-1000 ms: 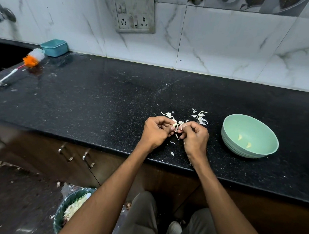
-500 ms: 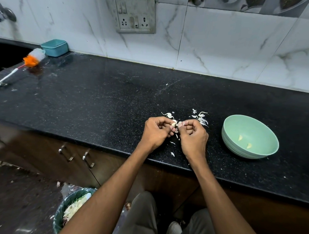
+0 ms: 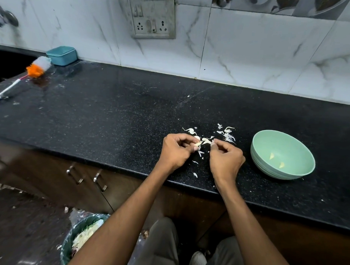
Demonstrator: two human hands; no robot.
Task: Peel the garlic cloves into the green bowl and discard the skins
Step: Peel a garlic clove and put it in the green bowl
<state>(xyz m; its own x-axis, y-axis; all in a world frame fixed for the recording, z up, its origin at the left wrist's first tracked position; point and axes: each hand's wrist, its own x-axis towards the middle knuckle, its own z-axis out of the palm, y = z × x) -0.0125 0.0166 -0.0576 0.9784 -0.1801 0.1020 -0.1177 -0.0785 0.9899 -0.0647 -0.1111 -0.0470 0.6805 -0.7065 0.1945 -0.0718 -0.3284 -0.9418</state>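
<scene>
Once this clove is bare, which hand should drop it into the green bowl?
Probably the left hand: it already pinches the garlic clove. The right hand is nearer the green bowl but pinches a strip of skin, so it would need a handover.

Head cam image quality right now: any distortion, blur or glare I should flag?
Head view: wide-angle bowing curves the counter edge and tile lines; the tap at far left is smeared. Both hands, left hand and right hand, and the green bowl are fairly sharp. Soft sheen on the wall tiles, no harsh glare.

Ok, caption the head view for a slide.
Left hand holds a garlic clove; right hand pinches skin beside the green bowl.
</scene>
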